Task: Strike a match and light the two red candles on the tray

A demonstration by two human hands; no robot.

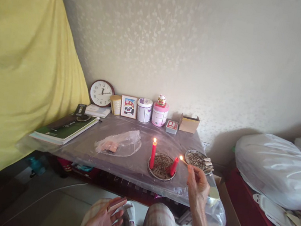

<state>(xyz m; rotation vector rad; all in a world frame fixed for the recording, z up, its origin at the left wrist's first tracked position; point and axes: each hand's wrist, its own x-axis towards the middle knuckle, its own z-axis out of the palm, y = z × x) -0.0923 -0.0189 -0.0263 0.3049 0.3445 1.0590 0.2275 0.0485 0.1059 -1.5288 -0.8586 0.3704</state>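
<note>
My right hand (198,186) pinches a burning match (184,161), its flame pointing left. Close to that flame stands a red candle (174,166), slightly tilted, with no flame visible on it. A taller red candle (153,155) burns upright beside it. Both rest on a round dish (159,175) with dark, speckled contents. Low in the view, above my lap, my left hand (102,221) holds a small matchbox (116,204) between thumb and fingers. Behind my right hand, a second round dish (193,158) has several matchsticks (208,164) at its right edge.
A plastic-covered table (128,168) carries a crumpled clear bag (123,143), a green book (66,128), a clock (101,93), a picture frame (129,106), tubs (144,110), a small tin (171,126) and a cardboard box (189,123). White bags (275,165) lie at right.
</note>
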